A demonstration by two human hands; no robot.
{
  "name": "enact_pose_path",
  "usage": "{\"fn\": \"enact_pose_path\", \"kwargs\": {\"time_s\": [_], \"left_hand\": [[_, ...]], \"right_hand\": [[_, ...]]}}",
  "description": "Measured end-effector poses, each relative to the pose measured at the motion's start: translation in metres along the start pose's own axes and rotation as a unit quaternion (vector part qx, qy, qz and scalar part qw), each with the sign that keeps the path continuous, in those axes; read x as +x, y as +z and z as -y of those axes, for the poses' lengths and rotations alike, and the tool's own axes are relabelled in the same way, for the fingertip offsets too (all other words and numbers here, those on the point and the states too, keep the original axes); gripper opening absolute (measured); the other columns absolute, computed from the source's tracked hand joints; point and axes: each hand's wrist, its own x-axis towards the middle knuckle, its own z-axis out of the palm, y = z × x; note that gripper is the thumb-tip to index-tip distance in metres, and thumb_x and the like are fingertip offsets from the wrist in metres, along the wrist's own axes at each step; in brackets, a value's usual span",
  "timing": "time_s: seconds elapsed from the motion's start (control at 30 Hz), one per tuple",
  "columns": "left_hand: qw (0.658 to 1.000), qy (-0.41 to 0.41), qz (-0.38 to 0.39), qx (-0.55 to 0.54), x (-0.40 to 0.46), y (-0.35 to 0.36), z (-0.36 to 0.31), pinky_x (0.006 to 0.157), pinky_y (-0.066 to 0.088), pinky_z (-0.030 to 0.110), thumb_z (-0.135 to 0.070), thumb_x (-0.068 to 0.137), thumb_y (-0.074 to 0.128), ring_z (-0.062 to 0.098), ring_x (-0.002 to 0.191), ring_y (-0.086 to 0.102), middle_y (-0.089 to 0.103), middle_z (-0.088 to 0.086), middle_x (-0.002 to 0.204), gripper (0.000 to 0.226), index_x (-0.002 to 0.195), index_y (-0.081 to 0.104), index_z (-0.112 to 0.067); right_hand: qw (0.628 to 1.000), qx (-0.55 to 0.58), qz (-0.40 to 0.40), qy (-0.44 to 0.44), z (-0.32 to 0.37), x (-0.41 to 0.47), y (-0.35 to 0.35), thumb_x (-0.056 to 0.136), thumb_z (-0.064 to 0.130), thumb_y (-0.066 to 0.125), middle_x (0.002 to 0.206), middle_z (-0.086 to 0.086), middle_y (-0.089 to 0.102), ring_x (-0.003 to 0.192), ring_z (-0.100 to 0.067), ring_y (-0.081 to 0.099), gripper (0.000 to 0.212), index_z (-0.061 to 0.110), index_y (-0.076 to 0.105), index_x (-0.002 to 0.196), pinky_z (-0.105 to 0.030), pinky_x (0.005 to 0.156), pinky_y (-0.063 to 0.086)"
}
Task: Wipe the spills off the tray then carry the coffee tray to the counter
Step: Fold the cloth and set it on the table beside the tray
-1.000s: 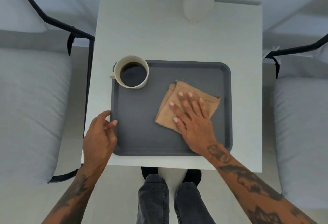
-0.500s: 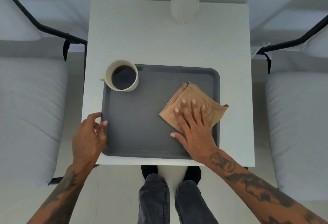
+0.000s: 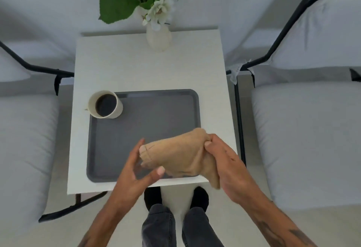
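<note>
A dark grey tray (image 3: pixel 148 127) lies on a small white table (image 3: pixel 148 70). A cream cup of black coffee (image 3: pixel 105 104) stands in the tray's far left corner. A tan cloth (image 3: pixel 175 152) is lifted above the tray's near right part. My right hand (image 3: pixel 224 166) grips its right end, with folds hanging down under the palm. My left hand (image 3: pixel 136 168) holds the cloth's left end between thumb and fingers. No spill shows on the visible tray surface.
A white vase (image 3: pixel 159 38) with green leaves and white flowers stands at the table's far edge. Grey cushioned chairs with black frames flank the table, one on the left (image 3: pixel 23 149) and one on the right (image 3: pixel 304 141). My legs and dark shoes (image 3: pixel 175 217) are below the near edge.
My right hand lifted the cloth off the tray. My left hand left the tray's left rim and took the cloth's other end. The view pulled back and up.
</note>
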Motion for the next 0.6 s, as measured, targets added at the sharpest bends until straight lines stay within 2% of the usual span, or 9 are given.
{"fn": "enact_pose_path", "kwargs": {"time_s": [0.07,0.13,0.17,0.23,0.3,0.37,0.47,0.53,0.6], "left_hand": [[0.977,-0.029,0.129,-0.165,-0.017,0.029,-0.017,0.096,0.052,0.033,-0.06,0.058,0.086,0.021,0.127,0.058,0.063,0.001,0.137,0.098,0.139,0.051,-0.019],[0.941,-0.065,0.189,-0.272,-0.036,0.062,-0.03,0.09,0.055,0.038,-0.043,0.054,0.093,0.03,0.12,0.064,0.068,0.013,0.127,0.084,0.127,0.063,-0.013],[0.939,-0.065,0.198,-0.274,-0.043,0.079,-0.03,0.091,0.055,0.041,-0.036,0.059,0.093,0.031,0.117,0.065,0.07,0.015,0.124,0.073,0.123,0.067,-0.014],[0.961,-0.049,0.171,-0.211,-0.05,0.113,-0.022,0.098,0.051,0.043,-0.036,0.074,0.084,0.027,0.118,0.065,0.072,0.01,0.122,0.054,0.122,0.069,-0.016],[0.982,-0.039,0.112,-0.146,-0.047,0.139,-0.012,0.095,0.053,0.031,-0.038,0.081,0.079,0.016,0.115,0.067,0.075,-0.002,0.116,0.043,0.119,0.07,-0.021],[0.989,-0.023,0.074,-0.123,-0.032,0.157,-0.006,0.088,0.054,0.025,-0.027,0.089,0.071,0.012,0.11,0.067,0.074,-0.007,0.113,0.028,0.117,0.07,-0.028],[0.998,0.035,0.045,-0.022,0.008,0.176,0.004,0.089,0.057,0.031,-0.025,0.095,0.064,0.009,0.106,0.067,0.073,-0.014,0.109,0.023,0.113,0.067,-0.04],[0.995,0.079,0.026,0.055,0.042,0.183,0.009,0.089,0.058,0.034,-0.027,0.097,0.061,0.006,0.102,0.067,0.072,-0.015,0.108,0.022,0.117,0.065,-0.036],[0.982,0.13,-0.008,0.137,0.076,0.185,0.013,0.088,0.056,0.037,-0.023,0.097,0.058,0.008,0.099,0.067,0.072,-0.012,0.109,0.025,0.12,0.062,-0.031]], "right_hand": [[0.993,0.093,0.066,0.015,0.002,-0.037,-0.025,0.087,0.039,0.052,0.096,-0.002,0.071,0.09,-0.014,0.068,0.022,0.028,0.066,0.099,-0.04,0.084,0.054],[0.988,0.102,0.109,0.035,-0.002,-0.065,-0.047,0.073,0.047,0.067,0.105,0.008,0.073,0.099,-0.013,0.07,0.029,0.043,0.067,0.102,-0.038,0.088,0.055],[0.991,0.073,0.108,0.031,-0.009,-0.073,-0.057,0.068,0.052,0.072,0.11,0.01,0.072,0.103,-0.012,0.069,0.038,0.049,0.065,0.104,-0.037,0.09,0.054],[0.999,0.0,0.053,0.01,-0.028,-0.081,-0.078,0.074,0.054,0.07,0.114,0.018,0.068,0.106,-0.005,0.065,0.036,0.056,0.059,0.108,-0.027,0.088,0.054],[0.998,-0.056,0.02,-0.007,-0.049,-0.078,-0.096,0.09,0.038,0.061,0.115,0.031,0.062,0.106,0.008,0.058,0.03,0.06,0.055,0.109,-0.012,0.082,0.05],[0.995,-0.097,-0.013,-0.024,-0.075,-0.063,-0.112,0.096,0.018,0.056,0.116,0.035,0.059,0.108,0.011,0.055,0.044,0.058,0.056,0.111,-0.006,0.08,0.046],[0.997,-0.041,-0.062,-0.011,-0.103,-0.027,-0.12,0.097,0.016,0.054,0.114,0.017,0.066,0.107,-0.005,0.061,0.032,0.041,0.06,0.116,-0.015,0.078,0.052],[0.996,-0.013,-0.091,-0.015,-0.114,0.003,-0.122,0.097,0.014,0.053,0.112,0.008,0.066,0.105,-0.012,0.063,0.026,0.029,0.059,0.117,-0.016,0.075,0.053],[0.994,-0.022,-0.103,-0.024,-0.117,0.033,-0.124,0.098,0.015,0.053,0.114,0.005,0.066,0.106,-0.015,0.063,0.025,0.024,0.057,0.121,-0.023,0.084,0.055]]}}
